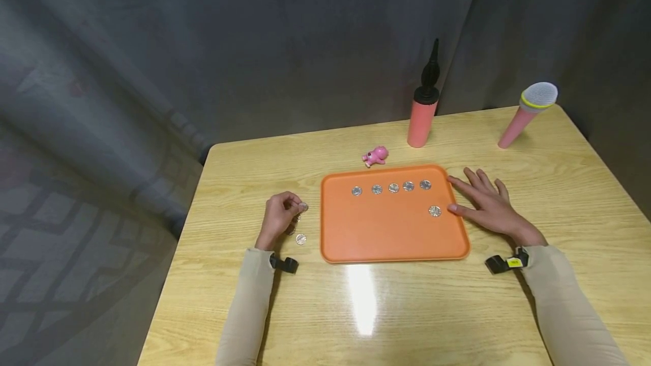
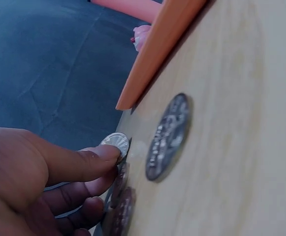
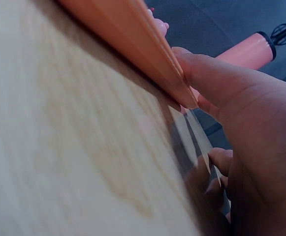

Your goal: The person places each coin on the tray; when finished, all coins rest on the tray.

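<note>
Head view: left hand (image 1: 278, 216) sits at the 9 o'clock side of the orange tray (image 1: 391, 242), fingers curled, thumb and forefinger pinching one silver coin (image 1: 303, 207) just above the tabletop. Left wrist view confirms it: the pinched coin (image 2: 116, 143) is held between the fingertips (image 2: 103, 156), face tilted, clear of the wood. More loose coins lie by this hand on the table (image 1: 356, 309): one flat coin (image 1: 300, 239) at its 5 o'clock, and at least one more partly hidden under the fingers; exact count cannot be told.

Right hand (image 1: 485, 205) lies flat at the tray's 3 o'clock edge, fingers straight and spread, holding nothing. Thumb tip reaches over the rim; right wrist view shows the thumb (image 3: 216, 78) touching the tray rim (image 3: 133, 39).

On the tray: a row of five coins (image 1: 393, 187) runs along the 12 o'clock side, axis 9-to-3. A sixth coin (image 1: 434, 211) starts a second row, just below the row's right end and near the right thumb.

Key relation: the tray lies at 3 o'clock from the pinched coin, near but apart; the left hand is the nearer one to it. Judgement: open tray floor next to the sixth coin lies farther toward 3 o'clock.

Behind the tray: pink toy figure (image 1: 375, 156), pink hand pump (image 1: 424, 112), toy microphone (image 1: 529, 110).
</note>
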Demonstrator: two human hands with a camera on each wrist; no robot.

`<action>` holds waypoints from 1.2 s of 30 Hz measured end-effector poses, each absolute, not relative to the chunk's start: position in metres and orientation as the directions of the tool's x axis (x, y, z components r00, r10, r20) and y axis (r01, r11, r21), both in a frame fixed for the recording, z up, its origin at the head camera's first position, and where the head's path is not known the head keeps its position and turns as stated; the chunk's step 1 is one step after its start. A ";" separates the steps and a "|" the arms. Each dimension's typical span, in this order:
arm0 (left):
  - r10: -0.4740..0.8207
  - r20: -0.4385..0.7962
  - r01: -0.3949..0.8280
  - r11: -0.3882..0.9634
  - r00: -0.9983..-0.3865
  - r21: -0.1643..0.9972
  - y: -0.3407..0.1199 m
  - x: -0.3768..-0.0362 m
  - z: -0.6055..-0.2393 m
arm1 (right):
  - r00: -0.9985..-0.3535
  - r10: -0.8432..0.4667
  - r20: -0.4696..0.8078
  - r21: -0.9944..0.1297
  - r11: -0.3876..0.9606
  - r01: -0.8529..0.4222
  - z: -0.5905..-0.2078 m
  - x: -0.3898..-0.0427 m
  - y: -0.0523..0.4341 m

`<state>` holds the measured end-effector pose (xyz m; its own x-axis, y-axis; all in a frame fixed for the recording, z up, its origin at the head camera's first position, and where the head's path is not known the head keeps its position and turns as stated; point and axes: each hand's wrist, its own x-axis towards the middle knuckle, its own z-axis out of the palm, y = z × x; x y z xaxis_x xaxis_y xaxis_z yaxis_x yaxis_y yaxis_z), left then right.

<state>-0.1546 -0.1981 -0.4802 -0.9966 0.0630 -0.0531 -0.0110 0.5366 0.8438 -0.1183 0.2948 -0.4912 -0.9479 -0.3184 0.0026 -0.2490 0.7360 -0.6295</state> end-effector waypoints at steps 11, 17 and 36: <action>0.029 -0.064 -0.039 0.520 -0.998 0.854 -0.202 -0.156 -0.476 | -0.948 -0.318 0.003 -0.632 0.734 -0.249 -0.490 -0.117 0.296; -0.017 -0.065 -0.065 0.515 -0.998 0.855 -0.203 -0.155 -0.474 | -0.947 -0.321 -0.001 -0.632 0.734 -0.248 -0.491 -0.117 0.296; -0.039 -0.109 -0.116 0.418 -0.993 0.901 -0.182 -0.155 -0.450 | -0.951 -0.309 -0.026 -0.631 0.742 -0.224 -0.488 -0.118 0.295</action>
<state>-0.1553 -0.1818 -0.4500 -0.9932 -0.0390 -0.1094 -0.1156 0.4179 0.9011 -0.1183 0.2949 -0.4880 -0.9506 -0.3092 -0.0262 -0.2241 0.7423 -0.6315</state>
